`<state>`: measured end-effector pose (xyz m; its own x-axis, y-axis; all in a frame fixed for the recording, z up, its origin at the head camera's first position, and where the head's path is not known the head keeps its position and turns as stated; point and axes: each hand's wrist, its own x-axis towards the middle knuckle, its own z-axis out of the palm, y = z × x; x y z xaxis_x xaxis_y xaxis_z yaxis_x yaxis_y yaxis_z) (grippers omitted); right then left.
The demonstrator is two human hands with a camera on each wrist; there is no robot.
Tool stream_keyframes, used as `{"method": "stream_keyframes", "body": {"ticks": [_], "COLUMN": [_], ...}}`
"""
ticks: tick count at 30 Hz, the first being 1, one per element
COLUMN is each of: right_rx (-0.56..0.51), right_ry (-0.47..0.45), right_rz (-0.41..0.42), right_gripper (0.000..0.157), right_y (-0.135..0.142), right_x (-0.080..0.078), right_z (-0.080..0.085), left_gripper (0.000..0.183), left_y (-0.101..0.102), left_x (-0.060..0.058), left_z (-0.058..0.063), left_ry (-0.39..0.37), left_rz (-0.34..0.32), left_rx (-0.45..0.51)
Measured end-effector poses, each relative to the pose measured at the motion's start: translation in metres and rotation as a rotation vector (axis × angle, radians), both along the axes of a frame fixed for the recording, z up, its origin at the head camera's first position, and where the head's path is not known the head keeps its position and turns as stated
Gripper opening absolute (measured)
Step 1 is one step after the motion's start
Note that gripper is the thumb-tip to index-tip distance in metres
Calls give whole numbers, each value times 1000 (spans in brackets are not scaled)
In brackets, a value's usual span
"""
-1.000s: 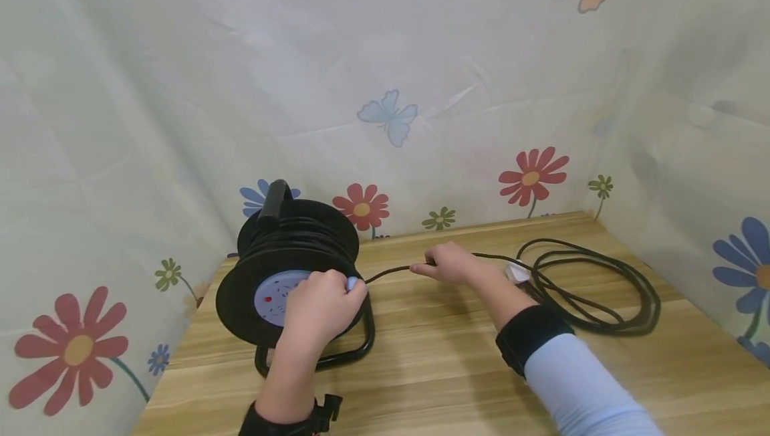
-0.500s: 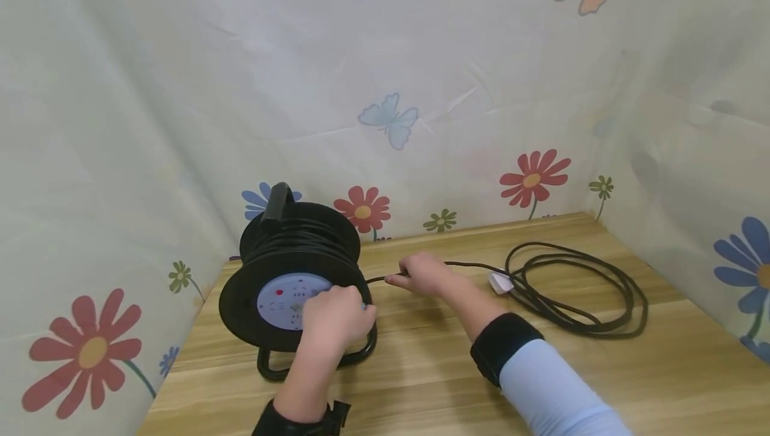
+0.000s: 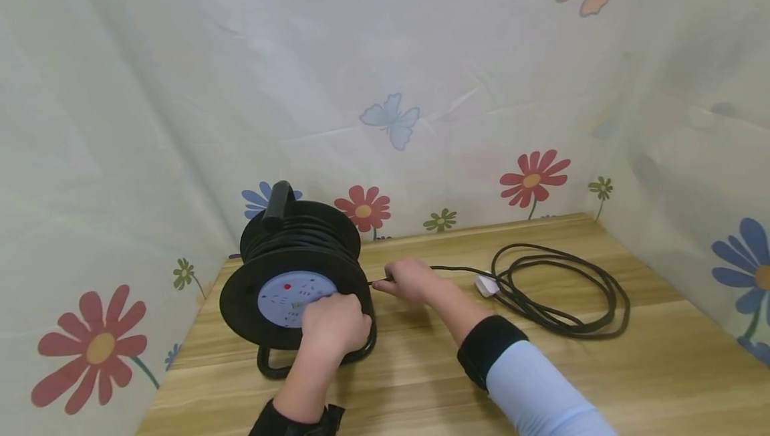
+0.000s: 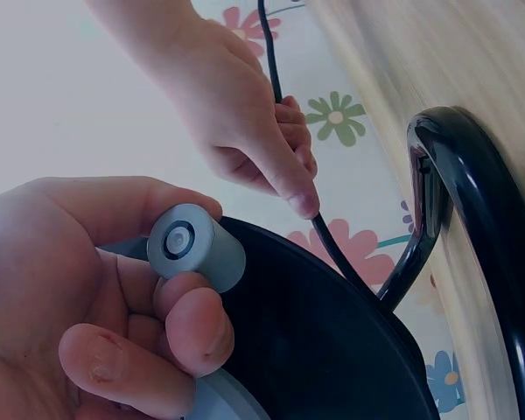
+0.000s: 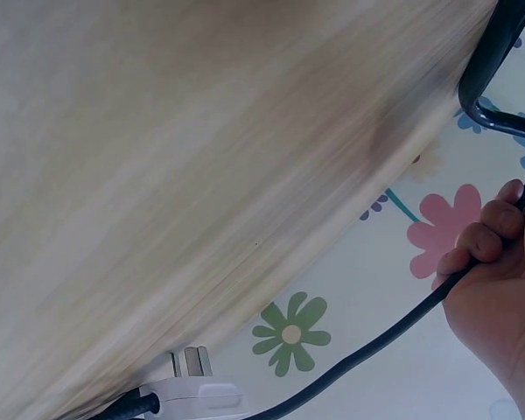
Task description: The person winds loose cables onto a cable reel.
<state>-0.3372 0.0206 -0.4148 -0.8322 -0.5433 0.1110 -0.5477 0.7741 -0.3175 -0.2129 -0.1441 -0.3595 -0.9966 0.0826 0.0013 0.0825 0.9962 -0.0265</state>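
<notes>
A black cable reel (image 3: 240, 299) with a pale blue socket panel (image 3: 279, 299) stands at the left of the table on a tubular frame. My left hand (image 3: 337, 325) is at the panel's right edge, its fingers round the reel's small grey knob (image 4: 197, 247), which the head view hides. Just right of the reel, my right hand (image 3: 415, 280) grips the black cable (image 5: 367, 350) that runs onto the drum. Several loose loops of cable (image 3: 622, 315) lie farther right, with a white plug (image 3: 486, 284) at their left side.
The wooden table (image 3: 433, 376) meets a flower-printed curtain (image 3: 451, 162) at its back and sides. A black carry handle (image 3: 278, 205) rises over the reel, and its black frame (image 4: 472, 166) rests on the tabletop.
The socket panel has turned clockwise, its red switch moving up and right. My right hand has moved left, closer to the reel. The plug and cable loops have slid left too.
</notes>
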Motion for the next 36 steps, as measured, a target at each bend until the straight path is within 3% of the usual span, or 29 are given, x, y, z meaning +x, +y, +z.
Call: {"method": "stream_keyframes", "body": {"ticks": [17, 22, 28, 36], "right_rx": [33, 38, 49, -7], "right_ry": [-46, -72, -29, -58], "right_rz": [-27, -67, -72, -98], "right_gripper": [36, 36, 40, 39], "right_y": [12, 29, 54, 103], "right_x": [-1, -6, -12, -18], "right_z": [5, 12, 25, 45], "left_gripper": [35, 35, 34, 35], "left_y": [-3, -4, -5, -4], "left_x": [-4, -5, -5, -6], "left_z": [-3, -2, -1, -1], "left_ry": [-20, -24, -30, -38], "left_rz": [2, -3, -2, 0], "left_rx": [23, 23, 33, 38]}}
